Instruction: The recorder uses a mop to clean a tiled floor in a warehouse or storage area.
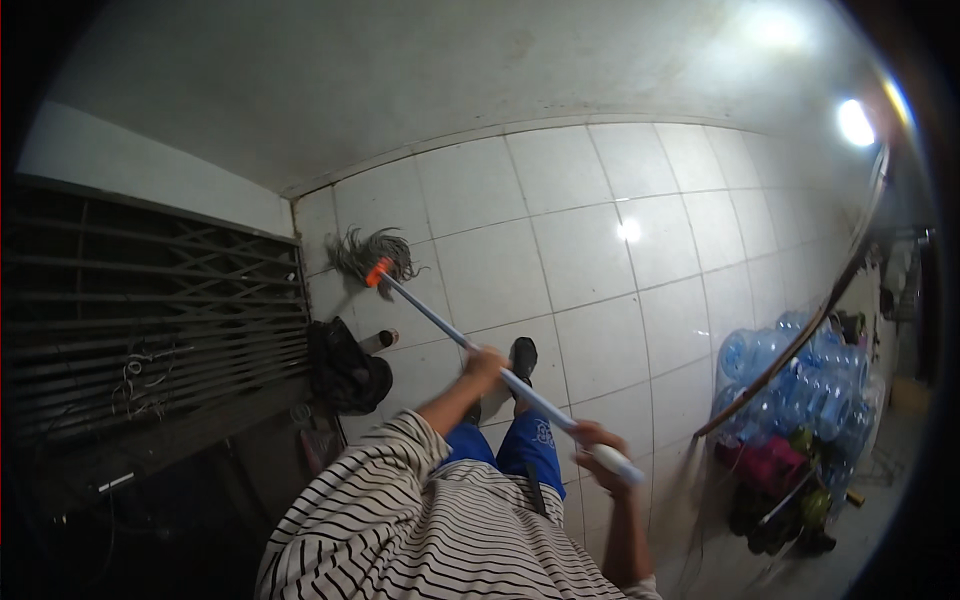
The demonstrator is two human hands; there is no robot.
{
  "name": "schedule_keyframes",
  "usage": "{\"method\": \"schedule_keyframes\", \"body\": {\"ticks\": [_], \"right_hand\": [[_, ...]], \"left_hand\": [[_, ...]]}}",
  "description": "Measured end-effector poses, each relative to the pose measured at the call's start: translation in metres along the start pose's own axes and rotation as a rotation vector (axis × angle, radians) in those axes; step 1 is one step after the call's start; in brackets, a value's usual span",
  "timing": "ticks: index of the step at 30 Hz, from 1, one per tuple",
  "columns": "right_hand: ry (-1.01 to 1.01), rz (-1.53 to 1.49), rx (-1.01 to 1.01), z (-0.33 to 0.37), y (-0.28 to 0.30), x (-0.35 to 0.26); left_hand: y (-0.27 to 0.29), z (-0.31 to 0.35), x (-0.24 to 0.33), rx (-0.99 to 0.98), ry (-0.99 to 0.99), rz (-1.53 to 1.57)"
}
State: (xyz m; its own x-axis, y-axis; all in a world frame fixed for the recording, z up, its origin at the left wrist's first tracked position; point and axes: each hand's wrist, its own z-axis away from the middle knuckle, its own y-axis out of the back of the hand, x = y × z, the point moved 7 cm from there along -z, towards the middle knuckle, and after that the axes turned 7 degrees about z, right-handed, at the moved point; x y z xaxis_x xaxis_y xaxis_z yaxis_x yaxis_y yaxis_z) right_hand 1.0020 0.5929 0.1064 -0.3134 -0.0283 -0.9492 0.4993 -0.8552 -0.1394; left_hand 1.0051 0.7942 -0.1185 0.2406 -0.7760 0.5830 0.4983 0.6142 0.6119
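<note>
The long-handled mop with a pale blue-white pole, orange plastic socket and shaggy grey string head [540, 402] slants across the white, square-tiled floor [600, 340]. Along the left runs a dark metal folding gate [200, 270], and well over on the right stands a heap of clear blue plastic water bottles [800, 365], far from the strings. Closer in, on the left, a slumped black fabric bag [345, 370] sits against the foot of the gate.

The pole is what I keep my eye on. Its long axis goes from beside the person's right hip, across the front of the legs, out ahead and to the left, down to the string head [350, 255], spread on the tiles near the corner where gate and wall meet. So the strings lie ahead and left of both hands, and the left is clearly the nearer one.

That left hand [485, 368] is wrapped round the pole partway along, fingers closed on it. The right hand [602, 452] has the upper end, its fingers curled about the shaft, with a short length jutting out past them; it is slightly blurred, so I can't tell how each finger sits.

Smallest of all, a short dark cylinder with a pale rim [380, 341] rests beside the bag, left of the pole and nearer the person than the strings.
</note>
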Motion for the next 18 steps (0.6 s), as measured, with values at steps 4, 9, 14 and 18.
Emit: {"method": "schedule_keyframes", "body": {"ticks": [4, 9, 14, 18], "right_hand": [[0.19, 0.309, 0.386, 0.132, 0.069, -0.114], [0.509, 0.186, 0.821, 0.212, 0.044, -0.177], [0.59, 0.565, 0.913, 0.224, 0.023, -0.168], [0.685, 0.332, 0.681, 0.247, 0.068, -0.185]], "left_hand": [[-0.073, 0.039, 0.208, -0.167, -0.425, 0.092], [-0.11, 0.079, 0.341, -0.387, -0.797, 0.239], [-0.138, 0.093, 0.354, -0.273, -0.825, 0.379], [-0.137, 0.109, 0.358, -0.098, -0.764, 0.409]]}}
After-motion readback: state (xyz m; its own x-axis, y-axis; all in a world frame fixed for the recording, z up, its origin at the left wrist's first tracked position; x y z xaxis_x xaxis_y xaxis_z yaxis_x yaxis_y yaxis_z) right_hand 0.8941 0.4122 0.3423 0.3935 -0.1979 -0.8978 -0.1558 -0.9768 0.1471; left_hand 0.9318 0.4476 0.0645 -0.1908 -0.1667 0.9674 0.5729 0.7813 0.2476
